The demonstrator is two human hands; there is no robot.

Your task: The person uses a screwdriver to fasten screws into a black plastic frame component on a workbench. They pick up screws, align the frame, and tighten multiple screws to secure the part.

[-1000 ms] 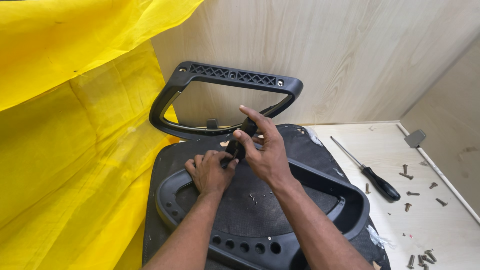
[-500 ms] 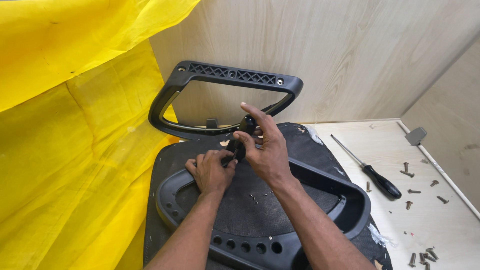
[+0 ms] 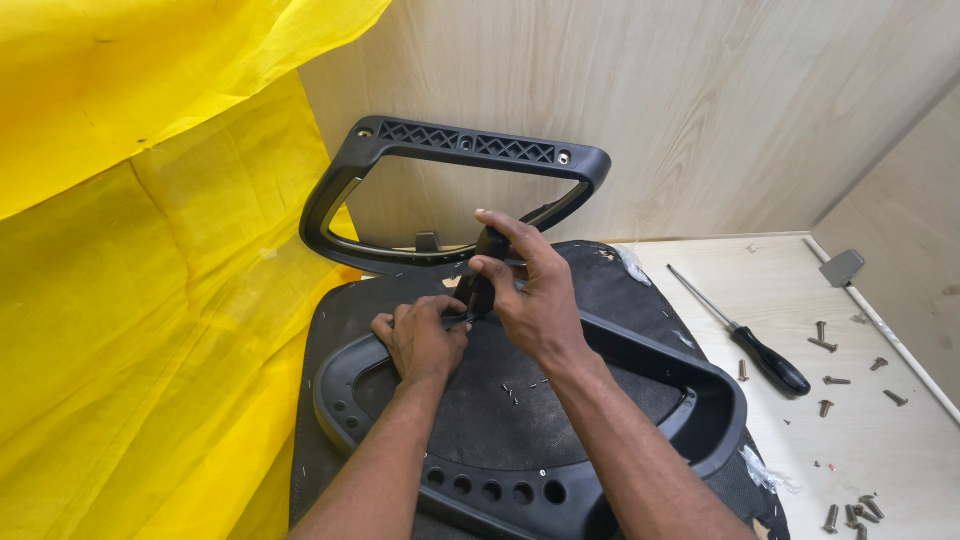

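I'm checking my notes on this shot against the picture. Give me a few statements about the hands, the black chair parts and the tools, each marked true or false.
1. The right hand grips a small black part over the black chair seat. True.
2. The left hand holds the screwdriver. False: the screwdriver lies on the table, apart from both hands.
3. A black armrest frame stands against the wooden wall. True.
4. Loose screws lie on the yellow cloth. False: they lie on the table, right of the seat.
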